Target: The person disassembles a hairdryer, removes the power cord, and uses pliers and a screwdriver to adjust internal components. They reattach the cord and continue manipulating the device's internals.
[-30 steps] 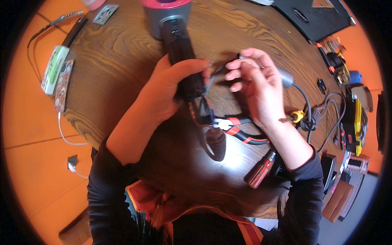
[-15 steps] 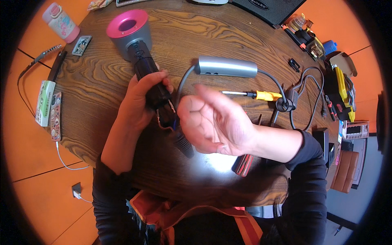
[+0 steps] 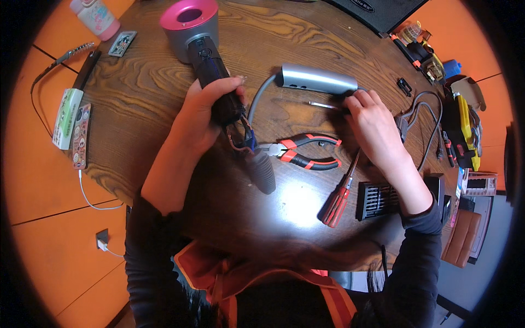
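My left hand [image 3: 210,109] is wrapped round the black inner handle of a hair dryer [image 3: 210,68] with a pink and grey head. Bare wires [image 3: 239,133] show at the handle's lower end, above a ribbed dark cable sleeve [image 3: 261,172]. To the right, my right hand [image 3: 373,121] is closed over the handle of a screwdriver [image 3: 322,104]; its metal shaft sticks out leftward and the fingers hide the handle. Red-and-black pliers [image 3: 306,152] lie between the hands. A red-handled screwdriver [image 3: 337,205] rests nearer to me.
Beyond the hands lies a silver cylindrical cable unit [image 3: 318,79], its cord [image 3: 432,104] looped at the right. A black slotted part [image 3: 377,199] sits by my right forearm. Tools [image 3: 465,131] line the right edge. A phone [image 3: 82,136], a box [image 3: 66,117] and a bottle [image 3: 95,19] stand left.
My right hand has moved right from beside the dryer's wires to the yellow screwdriver and closed on it, uncovering the pliers. The dryer stays in my left hand; the whole view has shifted slightly.
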`<state>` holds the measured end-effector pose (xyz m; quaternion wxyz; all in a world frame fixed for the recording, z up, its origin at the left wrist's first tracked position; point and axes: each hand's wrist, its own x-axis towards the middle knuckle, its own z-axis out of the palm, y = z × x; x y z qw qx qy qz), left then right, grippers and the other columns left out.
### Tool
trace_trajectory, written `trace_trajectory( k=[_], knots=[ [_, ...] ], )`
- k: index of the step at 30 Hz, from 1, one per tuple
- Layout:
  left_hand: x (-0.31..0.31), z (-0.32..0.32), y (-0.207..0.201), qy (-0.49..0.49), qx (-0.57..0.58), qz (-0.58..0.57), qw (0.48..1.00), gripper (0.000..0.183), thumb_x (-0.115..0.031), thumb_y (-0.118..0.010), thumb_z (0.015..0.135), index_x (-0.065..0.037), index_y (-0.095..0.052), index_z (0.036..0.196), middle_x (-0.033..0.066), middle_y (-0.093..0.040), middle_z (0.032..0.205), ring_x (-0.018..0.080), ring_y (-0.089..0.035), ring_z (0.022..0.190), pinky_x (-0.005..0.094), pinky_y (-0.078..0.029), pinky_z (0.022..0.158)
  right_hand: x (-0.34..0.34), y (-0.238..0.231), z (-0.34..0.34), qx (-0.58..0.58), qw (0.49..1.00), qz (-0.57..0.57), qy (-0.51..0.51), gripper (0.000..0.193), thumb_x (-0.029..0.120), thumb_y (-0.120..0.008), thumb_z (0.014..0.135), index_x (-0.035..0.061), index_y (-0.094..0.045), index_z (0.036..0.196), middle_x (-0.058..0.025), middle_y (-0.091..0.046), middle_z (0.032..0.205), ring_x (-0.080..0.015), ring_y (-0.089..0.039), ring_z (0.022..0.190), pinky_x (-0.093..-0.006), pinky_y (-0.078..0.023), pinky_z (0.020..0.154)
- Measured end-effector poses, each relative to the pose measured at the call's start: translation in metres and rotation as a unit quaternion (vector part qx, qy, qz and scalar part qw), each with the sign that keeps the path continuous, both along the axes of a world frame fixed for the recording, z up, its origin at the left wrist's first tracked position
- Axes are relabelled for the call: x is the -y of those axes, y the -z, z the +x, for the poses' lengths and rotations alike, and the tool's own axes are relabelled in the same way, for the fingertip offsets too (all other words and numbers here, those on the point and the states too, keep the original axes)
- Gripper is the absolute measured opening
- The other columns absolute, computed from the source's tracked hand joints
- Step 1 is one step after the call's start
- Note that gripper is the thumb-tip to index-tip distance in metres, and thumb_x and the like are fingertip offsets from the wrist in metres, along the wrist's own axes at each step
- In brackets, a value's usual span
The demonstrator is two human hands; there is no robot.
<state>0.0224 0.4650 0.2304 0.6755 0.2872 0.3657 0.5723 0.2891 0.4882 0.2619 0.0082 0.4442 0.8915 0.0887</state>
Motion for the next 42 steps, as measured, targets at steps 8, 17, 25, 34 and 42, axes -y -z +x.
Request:
trace_trajectory(
  k=[8, 17, 25, 34, 42],
  knots=[
    [0.0, -0.001, -0.001, 0.004, -0.003, -0.002, 1.0, 0.028, -0.009, -0.061, 0.074, -0.004, -0.043, 0.096, 0.0036, -0.048, 0.072, 0.0131, -0.05, 0.068, 0.0248, -0.043, 0.064, 0.008, -0.024, -0.017, -0.575, 0.793, -0.184, -0.08, 0.042, -0.001, -0.051, 0.081, 0.0032, -0.042, 0.121, -0.0143, -0.054, 0.112, -0.0224, -0.06, 0.087, -0.0307, -0.048, 0.076],
    [0.004, 0.002, -0.003, 0.032, 0.055, -0.005, 0.998, 0.03, -0.008, -0.061, 0.073, -0.006, -0.042, 0.097, 0.0039, -0.048, 0.076, 0.0134, -0.051, 0.069, 0.0263, -0.044, 0.064, 0.003, 0.006, -0.056, -0.757, 0.383, -0.499, -0.177, 0.031, 0.009, -0.046, 0.087, 0.0041, -0.038, 0.116, -0.0234, -0.053, 0.105, -0.0288, -0.054, 0.098, -0.0358, -0.042, 0.087],
    [0.011, 0.013, -0.007, 0.085, 0.037, -0.024, 0.995, 0.039, -0.012, -0.064, 0.069, -0.007, -0.04, 0.099, 0.0044, -0.049, 0.076, 0.014, -0.052, 0.068, 0.0287, -0.044, 0.063, 0.009, 0.019, -0.053, -0.77, 0.543, -0.313, -0.121, 0.029, 0.023, -0.04, 0.092, -0.0028, -0.045, 0.103, -0.0093, -0.052, 0.077, -0.0128, -0.051, 0.065, -0.0253, -0.044, 0.062],
    [0.016, 0.018, -0.011, 0.05, -0.008, -0.008, 0.999, 0.043, -0.011, -0.065, 0.067, -0.005, -0.04, 0.102, 0.006, -0.051, 0.081, 0.0147, -0.053, 0.069, 0.0297, -0.045, 0.064, 0.011, 0.023, -0.061, -0.781, 0.505, -0.349, -0.116, 0.012, 0.004, -0.049, 0.085, 0.0033, -0.042, 0.094, -0.0053, -0.048, 0.077, -0.0116, -0.05, 0.065, -0.0475, -0.04, 0.09],
    [0.018, 0.02, -0.011, 0.064, -0.008, 0.006, 0.998, 0.04, -0.01, -0.064, 0.068, -0.005, -0.041, 0.101, 0.0052, -0.051, 0.08, 0.0142, -0.053, 0.069, 0.0285, -0.045, 0.063, 0.014, 0.022, -0.06, -0.734, 0.521, -0.406, -0.154, 0.021, 0.014, -0.041, 0.09, -0.0004, -0.042, 0.105, -0.0157, -0.058, 0.082, -0.021, -0.058, 0.078, -0.0413, -0.042, 0.088]
  ],
)
